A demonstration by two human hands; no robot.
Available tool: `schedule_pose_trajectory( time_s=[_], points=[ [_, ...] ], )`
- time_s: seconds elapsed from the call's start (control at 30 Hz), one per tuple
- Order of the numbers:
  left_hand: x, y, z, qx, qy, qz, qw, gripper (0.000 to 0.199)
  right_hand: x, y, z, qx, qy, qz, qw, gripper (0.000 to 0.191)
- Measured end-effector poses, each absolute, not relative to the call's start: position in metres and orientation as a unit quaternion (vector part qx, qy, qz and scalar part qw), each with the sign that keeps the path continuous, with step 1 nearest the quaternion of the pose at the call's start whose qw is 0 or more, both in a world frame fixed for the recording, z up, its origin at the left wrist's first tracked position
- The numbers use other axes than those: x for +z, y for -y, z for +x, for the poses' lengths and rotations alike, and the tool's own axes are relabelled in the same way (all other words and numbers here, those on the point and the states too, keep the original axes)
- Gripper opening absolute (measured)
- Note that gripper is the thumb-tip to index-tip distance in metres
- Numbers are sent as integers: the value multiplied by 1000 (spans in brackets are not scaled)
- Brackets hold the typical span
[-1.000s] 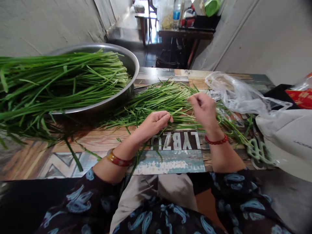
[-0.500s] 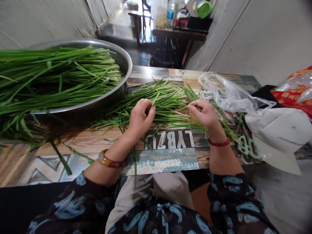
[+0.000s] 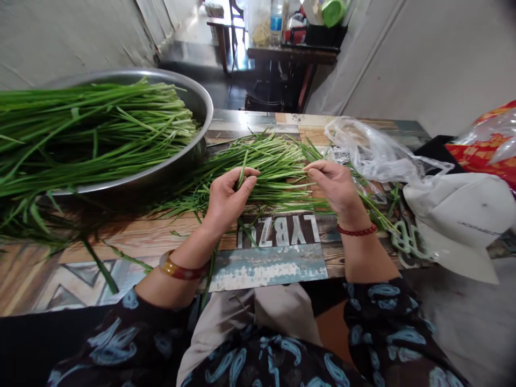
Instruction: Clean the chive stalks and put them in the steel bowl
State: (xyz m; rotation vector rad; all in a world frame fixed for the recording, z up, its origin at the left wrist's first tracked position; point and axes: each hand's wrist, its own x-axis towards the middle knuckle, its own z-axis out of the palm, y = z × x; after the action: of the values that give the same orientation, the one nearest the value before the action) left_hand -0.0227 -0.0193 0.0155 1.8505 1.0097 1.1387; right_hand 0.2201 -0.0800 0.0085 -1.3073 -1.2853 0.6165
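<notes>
My left hand [image 3: 230, 198] is closed around a few garlic chives; one green blade [image 3: 242, 167] sticks up past the thumb and others trail below the wrist. With thumb and fingertips pinched together, my right hand [image 3: 334, 185] hovers at the pale cut ends of the chives; whatever sits in that pinch is too small to make out. Between and behind both hands lies a loose pile of garlic chives [image 3: 278, 156] on the wood-patterned table [image 3: 266, 266]. At the left, a large metal basin [image 3: 207, 105] holds a thick heap of long chives [image 3: 133, 121].
A crumpled clear plastic bag [image 3: 374, 148] lies right of the pile. Green-handled scissors [image 3: 407, 242] rest beside a white cap [image 3: 463, 215]. A red printed package [image 3: 487, 145] is at the far right. Behind stands another table with a bottle [image 3: 276, 24].
My right hand has shifted slightly left and up, its fingertips stretched further toward the chive ends. The fingers of my left hand have loosened a little, and the blade there stands more upright.
</notes>
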Motion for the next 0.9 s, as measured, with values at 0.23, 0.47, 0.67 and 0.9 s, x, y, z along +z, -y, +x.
schedule_pose_trajectory(
  time_s=[0.23, 0.47, 0.67, 0.9],
  points=[
    [16, 27, -18, 375, -316, 778, 393, 23, 9, 81, 194, 347, 579, -492, 550, 23],
    [16, 28, -17, 293, -313, 811, 399, 38, 9, 81, 185, 307, 607, -525, 511, 28],
    [16, 27, -18, 255, -322, 805, 429, 39, 11, 82, 176, 169, 675, -540, 474, 24],
    [18, 26, -17, 252, -319, 810, 422, 38, 2, 77, 177, 76, 714, -536, 444, 26]
  ],
)
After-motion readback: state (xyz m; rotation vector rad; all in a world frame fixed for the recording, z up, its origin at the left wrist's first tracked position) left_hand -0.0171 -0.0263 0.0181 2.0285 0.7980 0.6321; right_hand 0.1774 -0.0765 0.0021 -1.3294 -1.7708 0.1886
